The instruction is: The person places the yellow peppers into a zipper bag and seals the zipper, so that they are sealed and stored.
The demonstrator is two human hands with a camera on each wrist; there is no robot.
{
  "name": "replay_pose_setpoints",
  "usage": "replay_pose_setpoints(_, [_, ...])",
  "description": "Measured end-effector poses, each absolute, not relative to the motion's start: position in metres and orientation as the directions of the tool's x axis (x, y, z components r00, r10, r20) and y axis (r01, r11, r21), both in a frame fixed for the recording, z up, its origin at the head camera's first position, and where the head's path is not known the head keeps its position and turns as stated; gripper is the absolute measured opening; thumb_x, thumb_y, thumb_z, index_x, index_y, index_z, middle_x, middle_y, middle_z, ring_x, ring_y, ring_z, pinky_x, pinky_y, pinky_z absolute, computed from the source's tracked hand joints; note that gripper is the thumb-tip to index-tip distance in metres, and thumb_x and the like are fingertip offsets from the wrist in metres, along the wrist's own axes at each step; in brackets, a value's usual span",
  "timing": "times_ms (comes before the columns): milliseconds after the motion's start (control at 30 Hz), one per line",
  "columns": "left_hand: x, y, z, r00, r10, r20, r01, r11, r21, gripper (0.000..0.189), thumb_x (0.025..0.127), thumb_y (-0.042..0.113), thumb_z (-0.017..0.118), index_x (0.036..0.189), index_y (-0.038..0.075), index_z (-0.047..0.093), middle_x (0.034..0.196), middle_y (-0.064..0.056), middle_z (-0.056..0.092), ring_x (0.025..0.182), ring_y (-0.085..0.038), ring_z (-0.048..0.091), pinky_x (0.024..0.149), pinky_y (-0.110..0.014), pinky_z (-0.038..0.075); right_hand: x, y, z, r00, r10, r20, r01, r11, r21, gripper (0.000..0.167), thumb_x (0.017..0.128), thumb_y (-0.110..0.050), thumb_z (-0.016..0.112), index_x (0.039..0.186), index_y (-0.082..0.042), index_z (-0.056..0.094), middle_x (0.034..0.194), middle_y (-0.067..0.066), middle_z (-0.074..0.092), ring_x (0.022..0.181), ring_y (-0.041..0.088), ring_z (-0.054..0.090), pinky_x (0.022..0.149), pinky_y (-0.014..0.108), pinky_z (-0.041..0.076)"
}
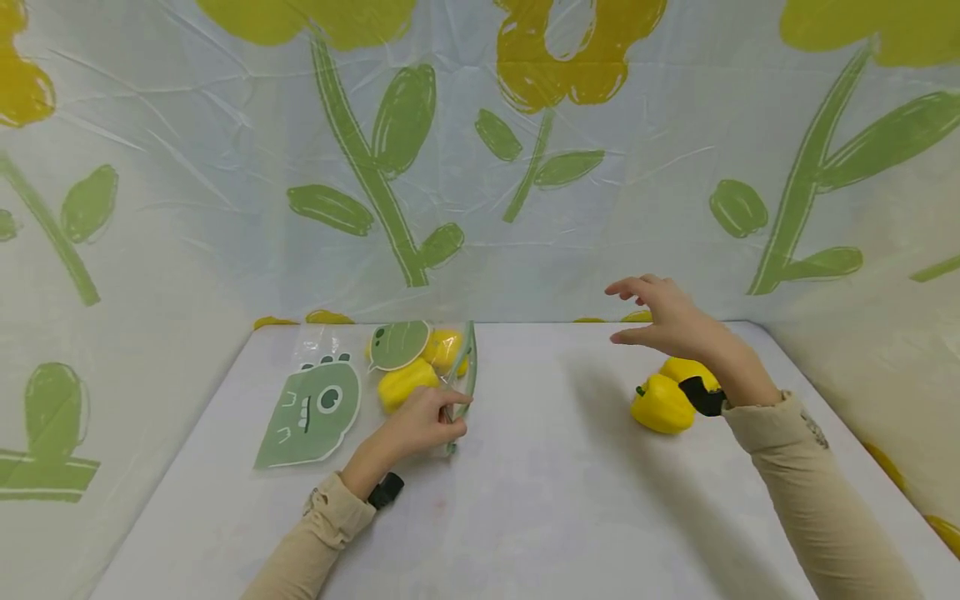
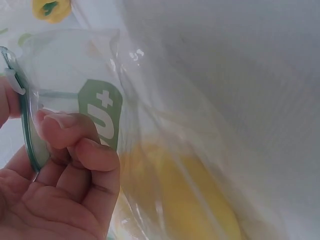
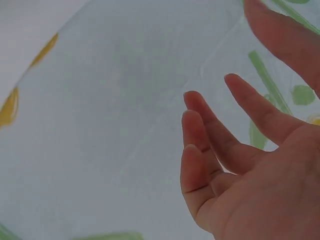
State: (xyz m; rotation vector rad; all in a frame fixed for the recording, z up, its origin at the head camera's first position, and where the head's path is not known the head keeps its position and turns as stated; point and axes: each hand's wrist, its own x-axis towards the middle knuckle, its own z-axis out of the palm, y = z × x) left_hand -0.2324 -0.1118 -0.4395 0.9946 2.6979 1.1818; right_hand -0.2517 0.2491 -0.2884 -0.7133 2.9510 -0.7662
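Observation:
My left hand (image 1: 422, 418) pinches the green zip edge of a clear plastic zipper bag (image 1: 470, 367), near the bag's front right corner. Yellow bell peppers (image 1: 407, 385) show inside the bag, partly covered by its green print. In the left wrist view, curled fingers (image 2: 75, 145) hold the bag's mouth beside a white slider (image 2: 15, 81), and a yellow pepper (image 2: 175, 195) shows blurred through the plastic. Raised at the right, my right hand (image 1: 667, 321) holds nothing, its thumb and fingers spread apart. Two more yellow bell peppers (image 1: 662, 405) lie below it, partly hidden by the wrist.
Left of the filled bag lies a flat clear bag with a green one-eyed monster print (image 1: 311, 412). Both bags rest on a white table (image 1: 525, 500). A pale sheet with flower prints (image 1: 465, 183) hangs behind the table and along its sides.

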Motion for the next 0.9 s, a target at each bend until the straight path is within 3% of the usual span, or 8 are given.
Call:
replay_pose_setpoints(133, [-0.232,-0.114,-0.440,-0.793,0.567,0.223,0.550,0.507,0.664,0.040,0.078,0.004,0.062,0.116,-0.006,0.070,0.059,0.009,0.049,0.052,-0.002,0.041,0.050,-0.020,0.038,-0.237,0.263,-0.293,-0.896,-0.417,0.154,-0.444,0.830,-0.339,0.056,0.085,-0.017,0.078,0.134,-0.002,0.054,0.126,0.025,0.053,0.112,0.043,0.042,0.091,0.057,0.033])
replay_pose_setpoints(267, [-0.231,-0.114,-0.438,-0.793,0.567,0.221,0.550,0.512,0.659,0.041,0.078,0.005,0.061,0.116,-0.005,0.071,0.059,0.009,0.049,0.052,-0.003,0.040,0.050,-0.020,0.037,-0.225,0.274,-0.321,-0.906,-0.392,0.161,-0.423,0.862,-0.280,0.055,0.083,-0.019,0.079,0.129,0.001,0.056,0.121,0.028,0.055,0.109,0.048,0.044,0.088,0.061,0.034])
replay_pose_setpoints(567, [-0.232,-0.112,-0.438,-0.795,0.568,0.215,0.543,0.506,0.670,0.041,0.077,0.005,0.062,0.116,-0.005,0.071,0.059,0.009,0.049,0.052,-0.002,0.040,0.049,-0.019,0.036,-0.204,0.292,-0.389,-0.953,-0.284,0.109,-0.304,0.908,-0.290,0.058,0.077,-0.017,0.082,0.126,0.003,0.058,0.120,0.033,0.051,0.106,0.054,0.045,0.083,0.067,0.038])
replay_pose_setpoints(900, [-0.232,-0.111,-0.439,-0.795,0.564,0.224,0.549,0.510,0.662,0.041,0.077,0.005,0.062,0.116,-0.005,0.071,0.061,0.008,0.051,0.054,-0.002,0.042,0.050,-0.020,0.037,-0.200,0.295,-0.408,-0.932,-0.291,0.217,-0.345,0.895,-0.283,0.059,0.071,-0.003,0.084,0.124,0.003,0.059,0.120,0.031,0.051,0.104,0.054,0.045,0.085,0.066,0.041])
